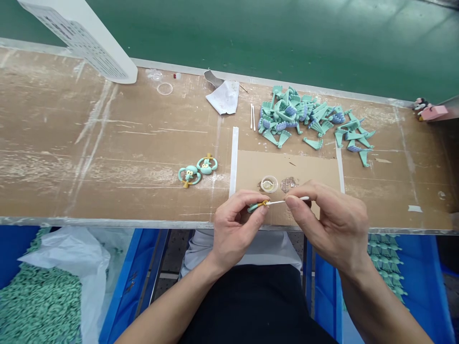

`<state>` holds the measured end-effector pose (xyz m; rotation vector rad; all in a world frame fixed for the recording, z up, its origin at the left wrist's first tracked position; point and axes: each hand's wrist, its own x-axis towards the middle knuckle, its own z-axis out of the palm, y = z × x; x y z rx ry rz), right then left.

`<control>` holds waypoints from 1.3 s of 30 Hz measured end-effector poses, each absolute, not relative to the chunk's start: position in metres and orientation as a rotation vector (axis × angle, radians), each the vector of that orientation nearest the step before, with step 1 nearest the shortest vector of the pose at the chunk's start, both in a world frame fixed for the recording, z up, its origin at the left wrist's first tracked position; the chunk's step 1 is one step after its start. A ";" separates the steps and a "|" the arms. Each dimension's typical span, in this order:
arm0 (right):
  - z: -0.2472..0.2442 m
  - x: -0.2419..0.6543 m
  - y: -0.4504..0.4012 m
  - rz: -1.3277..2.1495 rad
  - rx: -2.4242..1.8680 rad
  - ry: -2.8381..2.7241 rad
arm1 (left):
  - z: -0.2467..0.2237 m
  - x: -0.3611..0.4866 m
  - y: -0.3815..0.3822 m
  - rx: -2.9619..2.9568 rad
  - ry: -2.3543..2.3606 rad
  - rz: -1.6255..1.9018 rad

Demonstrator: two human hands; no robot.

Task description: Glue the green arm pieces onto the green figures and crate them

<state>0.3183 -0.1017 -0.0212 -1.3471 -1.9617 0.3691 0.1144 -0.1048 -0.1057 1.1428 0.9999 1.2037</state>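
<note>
My left hand (238, 222) pinches a small teal and ochre figure piece (255, 207) near the table's front edge; the fingers hide much of it. In my right hand (328, 220) is a white cotton swab (278, 202), held between thumb and fingers, its left tip at the ochre part of the piece. Just beyond the swab stands a small clear cup (268, 184) with some liquid in it. A clear, glossy patch (289, 184) lies to the cup's right. Left of my hands rest two teal figures (189, 175) with curved arms and ochre parts.
A pile of teal and purple pieces (290, 112) lies at the back right, beside two spare swabs (253, 117). Crumpled sandpaper (224, 97) and a clear ring (164, 89) are further left. Below the table edge, blue bins (120, 291) hold many teal pieces on both sides.
</note>
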 end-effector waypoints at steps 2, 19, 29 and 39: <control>-0.022 0.318 -0.102 0.362 -1.357 -1.957 | -0.107 0.115 -0.105 1.140 1.002 1.204; -0.020 0.314 -0.101 0.400 -1.368 -1.913 | -0.110 0.114 -0.105 1.202 0.975 1.227; -0.024 0.325 -0.112 0.502 -1.457 -1.664 | -0.113 0.115 -0.107 1.177 0.983 1.283; -0.024 0.318 -0.111 0.495 -1.436 -1.775 | -0.114 0.117 -0.107 1.178 0.956 1.309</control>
